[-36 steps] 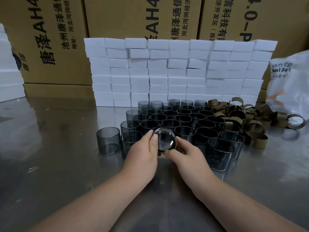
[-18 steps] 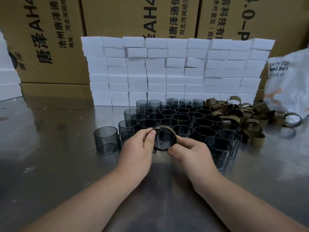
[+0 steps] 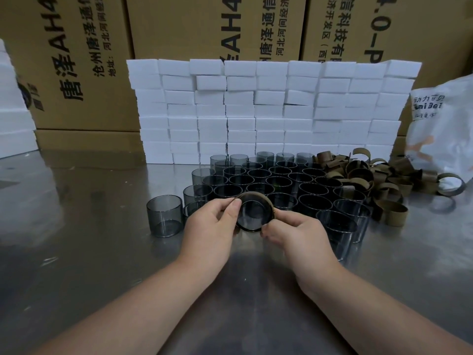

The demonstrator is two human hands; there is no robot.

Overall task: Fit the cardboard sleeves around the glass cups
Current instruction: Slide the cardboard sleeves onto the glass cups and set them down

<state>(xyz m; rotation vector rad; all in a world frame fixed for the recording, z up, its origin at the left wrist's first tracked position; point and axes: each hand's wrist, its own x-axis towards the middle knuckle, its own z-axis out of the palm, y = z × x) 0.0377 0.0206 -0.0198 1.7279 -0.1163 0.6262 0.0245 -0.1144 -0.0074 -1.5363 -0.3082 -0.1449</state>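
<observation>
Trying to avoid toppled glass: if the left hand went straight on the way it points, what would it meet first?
Probably the front row of standing glass cups, just behind the held cup that the left hand grips; how close they stand is unclear.

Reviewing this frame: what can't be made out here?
1. Head view: how far the cardboard sleeve sits along the held cup. It is seen end-on, and the left hand and right hand cover its sides.
2. Print on the cartons: cut by the top edge, hidden behind the white blocks.
3. Rear cups: overlapping, uncountable.
4. White bag small print: blurred.
</observation>
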